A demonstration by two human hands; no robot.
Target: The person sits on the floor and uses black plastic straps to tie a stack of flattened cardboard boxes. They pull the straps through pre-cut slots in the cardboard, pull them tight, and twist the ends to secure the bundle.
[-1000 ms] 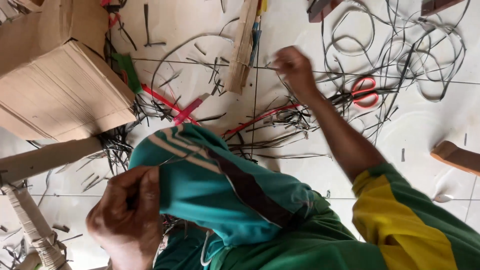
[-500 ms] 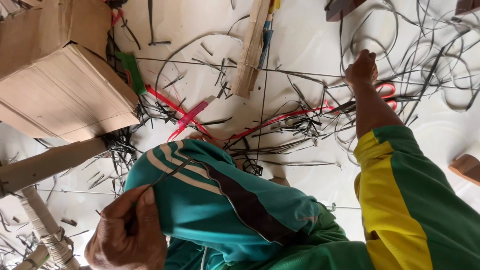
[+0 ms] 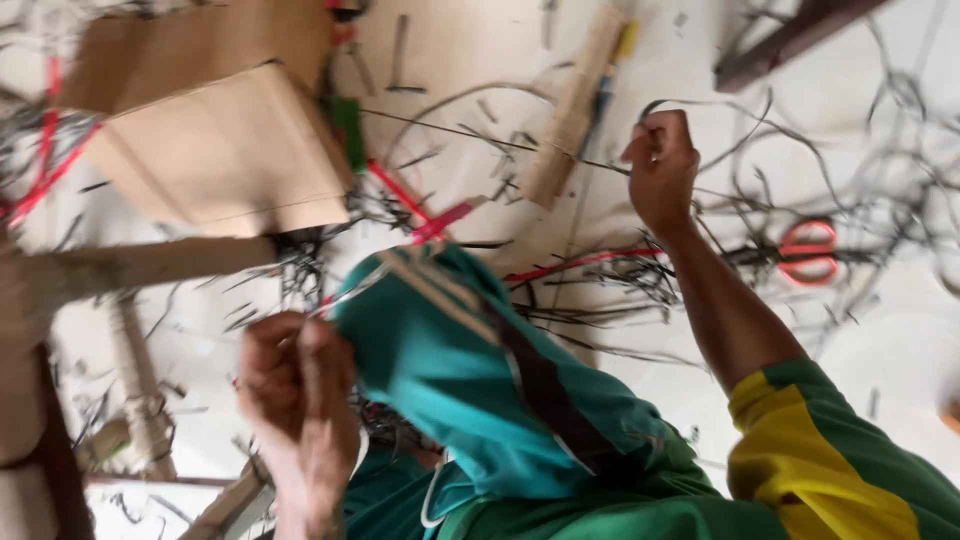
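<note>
**A:** Head camera, looking down: what does the right hand hold?

**B:** It is raised over a pale floor, fingers curled tight into a fist around a thin dark strip that arcs away to the right above the knuckles. The forearm runs down to a green sleeve with a yellow band.

**A:** And the left hand?

**B:** Low in the frame, blurred, fingers pressed together in a pinch. A thin strip seems to run from it up toward the knee; what exactly it grips cannot be told through the blur.

**A:** What sits between the two hands?

**B:** A bent knee in teal trousers with pale stripes and a dark band, rising between them.

**A:** Where does the rest of the material lie?

**B:** Scattered across the floor: a tangle of dark strips just beyond the knee, loose coils at the right, red strips near the centre. Red-handled scissors lie among the strips, right of the right forearm and apart from it.

**A:** And at the left?

**B:** A cardboard box rests well clear of the right hand, above the left one. A pale wooden slat lies tilted just left of the right fist, a dark beam at the top right corner.
</note>
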